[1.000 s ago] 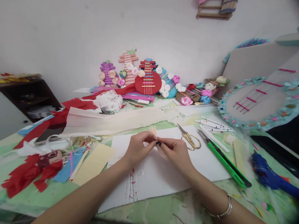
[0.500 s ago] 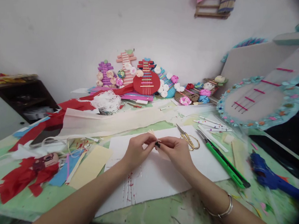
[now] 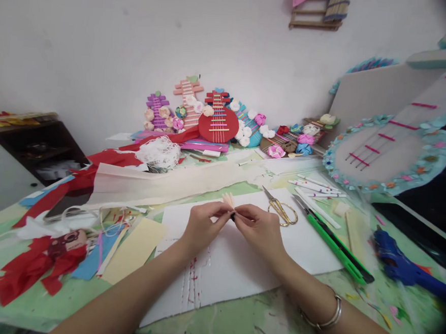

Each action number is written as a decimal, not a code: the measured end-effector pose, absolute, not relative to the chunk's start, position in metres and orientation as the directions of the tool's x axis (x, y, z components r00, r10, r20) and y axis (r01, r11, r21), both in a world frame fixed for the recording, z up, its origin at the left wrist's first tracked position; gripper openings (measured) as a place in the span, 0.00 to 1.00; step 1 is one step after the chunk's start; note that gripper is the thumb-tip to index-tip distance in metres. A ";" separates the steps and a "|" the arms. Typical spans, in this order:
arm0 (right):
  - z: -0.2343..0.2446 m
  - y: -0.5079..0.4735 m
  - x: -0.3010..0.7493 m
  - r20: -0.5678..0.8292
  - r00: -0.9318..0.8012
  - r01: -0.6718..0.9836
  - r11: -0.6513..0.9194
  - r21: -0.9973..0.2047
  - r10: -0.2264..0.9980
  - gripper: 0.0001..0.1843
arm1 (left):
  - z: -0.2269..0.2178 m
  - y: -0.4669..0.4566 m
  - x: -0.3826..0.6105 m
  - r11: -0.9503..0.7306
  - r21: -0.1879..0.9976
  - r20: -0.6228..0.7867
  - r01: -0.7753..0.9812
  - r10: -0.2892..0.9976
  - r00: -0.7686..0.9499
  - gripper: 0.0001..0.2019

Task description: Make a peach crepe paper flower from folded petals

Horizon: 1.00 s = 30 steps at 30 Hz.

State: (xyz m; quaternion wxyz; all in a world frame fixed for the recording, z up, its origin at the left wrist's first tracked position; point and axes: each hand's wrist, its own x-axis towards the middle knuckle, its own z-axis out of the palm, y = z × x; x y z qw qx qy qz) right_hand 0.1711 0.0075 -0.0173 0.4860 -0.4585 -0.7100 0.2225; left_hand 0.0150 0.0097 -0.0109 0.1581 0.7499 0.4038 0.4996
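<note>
Over a white board (image 3: 250,270), my left hand (image 3: 207,224) and my right hand (image 3: 262,231) meet fingertip to fingertip. Between them they pinch a small cream paper piece (image 3: 228,199), whose fringed or petal-like end fans out above the fingers. Its lower part is hidden by my fingertips. Gold-handled scissors (image 3: 283,212) lie just right of my right hand, partly on the board. A green utility knife (image 3: 336,243) rests further right. Left of my left hand lies a pale yellow paper sheet (image 3: 135,252).
Small decorated paper lutes (image 3: 218,123) stand along the wall. A large flower-edged lute (image 3: 380,152) leans at right, above a blue glue gun (image 3: 395,260). Red cloth (image 3: 109,159), white thread (image 3: 161,151) and a red-wrapped doll (image 3: 67,242) occupy the left side.
My right hand has shifted slightly left, closer to my left hand. More of the cream paper piece shows above the fingertips, its end fanned out.
</note>
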 end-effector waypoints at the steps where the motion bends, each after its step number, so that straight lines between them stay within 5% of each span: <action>1: -0.018 0.008 0.171 0.480 -0.098 0.449 0.469 -0.761 0.872 0.06 | -0.011 0.009 0.015 -0.615 0.661 0.610 0.429 0.774 0.170 0.04; 14: -0.031 0.018 0.173 0.681 -0.279 0.731 0.610 -0.307 0.677 0.11 | -0.012 0.014 0.017 -0.251 0.964 0.243 0.093 0.966 0.091 0.06; 21: -0.028 0.014 0.170 0.687 -0.357 0.730 0.648 -0.218 0.633 0.13 | -0.008 0.017 0.014 -0.184 0.983 0.185 -0.025 0.979 0.080 0.09; 30: -0.032 0.013 0.165 0.705 -0.297 0.721 0.635 -0.277 0.644 0.11 | -0.009 0.017 0.014 -0.187 0.979 0.195 -0.081 0.975 0.104 0.09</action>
